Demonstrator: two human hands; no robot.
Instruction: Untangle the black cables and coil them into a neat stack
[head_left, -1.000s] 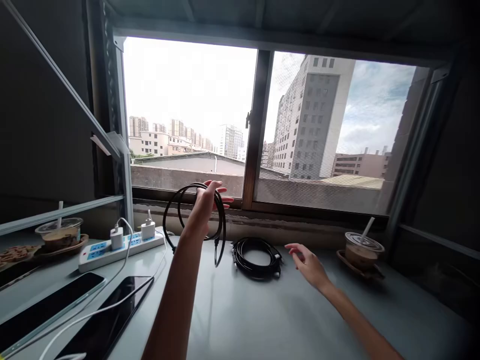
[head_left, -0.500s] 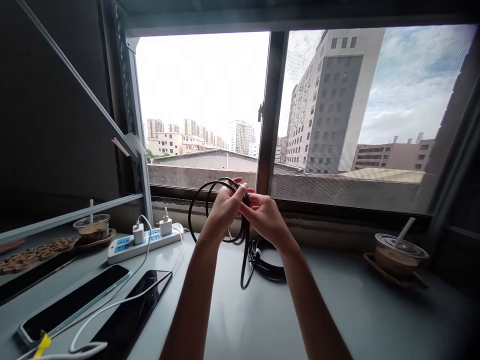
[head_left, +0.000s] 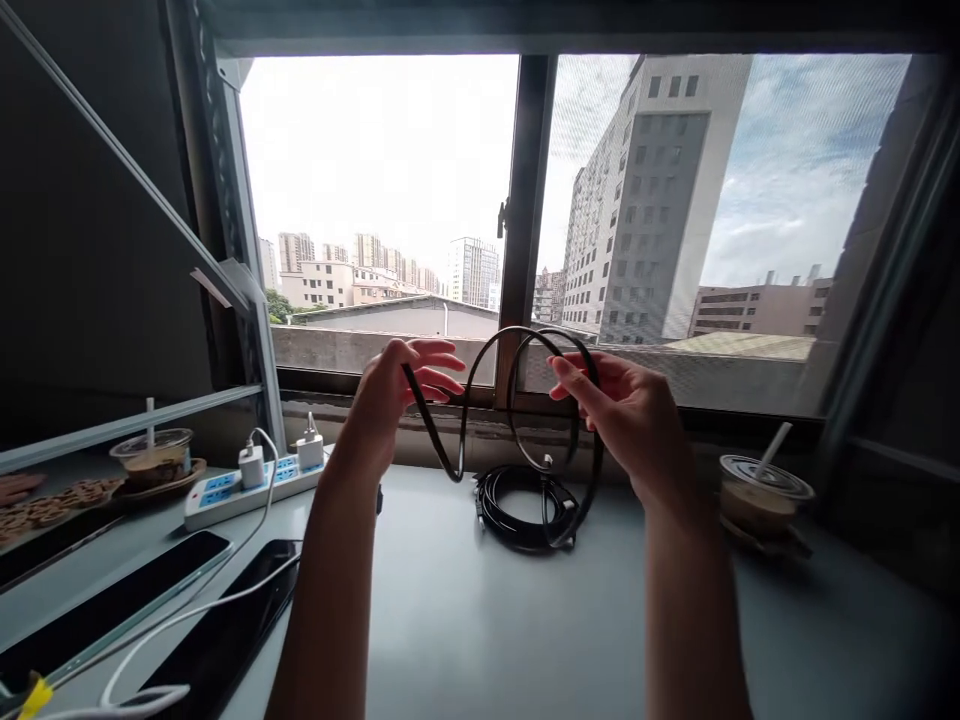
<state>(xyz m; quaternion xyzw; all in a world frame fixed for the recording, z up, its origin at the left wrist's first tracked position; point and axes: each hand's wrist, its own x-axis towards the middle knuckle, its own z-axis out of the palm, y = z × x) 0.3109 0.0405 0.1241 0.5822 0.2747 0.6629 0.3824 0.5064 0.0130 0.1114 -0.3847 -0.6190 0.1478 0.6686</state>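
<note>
A black cable point(head_left: 489, 345) hangs in loose loops in the air between my two hands. My right hand point(head_left: 630, 405) pinches the loops between thumb and fingers on the right side. The cable's other stretch runs up to my left hand point(head_left: 386, 395), where it is caught at the thumb while the other fingers point out to the right. A small dark piece, perhaps the cable's end, shows beside my left forearm. Below the loops, a coiled bundle of black cable point(head_left: 514, 535) with metal plugs lies on the table point(head_left: 480, 640).
A power strip point(head_left: 199, 512) with two white chargers stands at left. Dark-screened phones point(head_left: 225, 625) and a white charging cord point(head_left: 191, 607) lie in front of it. Drink cups with straws stand at left point(head_left: 154, 460) and right point(head_left: 757, 500). A window lies behind.
My hands were close together around the cable loops and have moved apart, left and right. The loops now sit with my right hand, a length stretching across to my left. The view shifted slightly right.
</note>
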